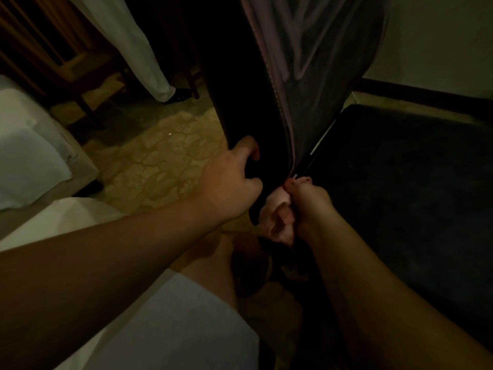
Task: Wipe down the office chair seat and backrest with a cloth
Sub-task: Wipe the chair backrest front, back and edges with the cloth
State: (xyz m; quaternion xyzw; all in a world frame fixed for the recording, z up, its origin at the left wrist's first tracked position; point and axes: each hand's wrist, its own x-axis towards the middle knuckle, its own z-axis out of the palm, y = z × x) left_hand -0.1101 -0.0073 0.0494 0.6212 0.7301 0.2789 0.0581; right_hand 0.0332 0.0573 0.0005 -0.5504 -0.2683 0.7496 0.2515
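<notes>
I'm looking down at the chair side-on in poor light: the backrest [253, 84] rises through the middle of the view and the dark seat [400, 196] spreads off to the right. My left hand [229, 182] is wrapped round the near lower edge of the backrest, fingers curled behind it, steadying it. My right hand [306, 201] is clenched on a bunched pink cloth [277, 217], right down where the backrest meets the seat — the cloth sits in that crease, just beside the left hand. I judge the step in hand to be wiping the bottom of the backrest and the joint. How much of the rest is already clean I cannot tell; the surfaces are too dark to read. Next I would want the cloth drawn out of the crease and swept across the seat to the right — which calls for flattening the bunched cloth and pressing evenly.
</notes>
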